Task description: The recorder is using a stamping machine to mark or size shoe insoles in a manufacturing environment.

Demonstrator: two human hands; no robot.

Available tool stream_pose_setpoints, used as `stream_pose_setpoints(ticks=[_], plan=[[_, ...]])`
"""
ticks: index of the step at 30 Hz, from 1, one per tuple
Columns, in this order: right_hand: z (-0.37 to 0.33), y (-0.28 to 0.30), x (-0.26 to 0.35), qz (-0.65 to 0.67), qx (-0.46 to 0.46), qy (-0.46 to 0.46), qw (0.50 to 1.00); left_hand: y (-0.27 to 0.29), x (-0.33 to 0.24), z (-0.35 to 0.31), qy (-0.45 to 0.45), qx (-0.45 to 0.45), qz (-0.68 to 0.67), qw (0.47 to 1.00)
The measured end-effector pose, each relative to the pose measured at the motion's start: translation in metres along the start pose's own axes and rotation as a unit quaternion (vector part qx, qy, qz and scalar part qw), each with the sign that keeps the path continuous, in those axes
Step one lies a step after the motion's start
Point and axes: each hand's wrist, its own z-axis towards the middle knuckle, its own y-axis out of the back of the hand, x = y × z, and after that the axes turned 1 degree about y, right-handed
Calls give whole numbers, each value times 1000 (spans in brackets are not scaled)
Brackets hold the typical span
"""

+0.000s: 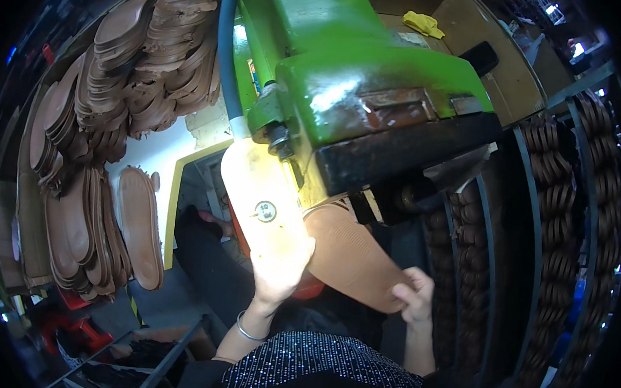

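Note:
A brown shoe sole (353, 256) with a finely ridged surface slants down from under the head of a green machine (387, 78). My right hand (415, 298) pinches its lower right end between thumb and fingers. At the sole's left edge, my left hand (282, 273) grips it, with the thumb side against the edge. Glare and the bright white lamp (244, 183) hide most of the left fingers. The sole's upper end disappears beneath the machine head, so what touches it there is hidden.
Stacks of brown soles (115, 43) cover the table at left, with a single sole (140, 227) lying near its edge. On the right stand racks (533, 227) packed with soles. Behind the machine, a cardboard box (513, 85) holds a yellow cloth (423, 23) and a dark phone-like object (480, 57).

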Motion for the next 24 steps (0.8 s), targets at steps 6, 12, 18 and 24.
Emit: stream_pose_setpoints(ticks=[6,12,18,24], plan=[[50,-2,59,-36,-100,129,986,-12,0,15,21,38,-17,999],[108,-35,94,-23,-63,205,976,14,-4,25,25,86,-68,994],[154,-41,77,-68,146,230,960,40,-33,33,66,0,-169,983],[138,-71,64,-223,111,327,912,75,-38,28,29,-84,-2,996]])
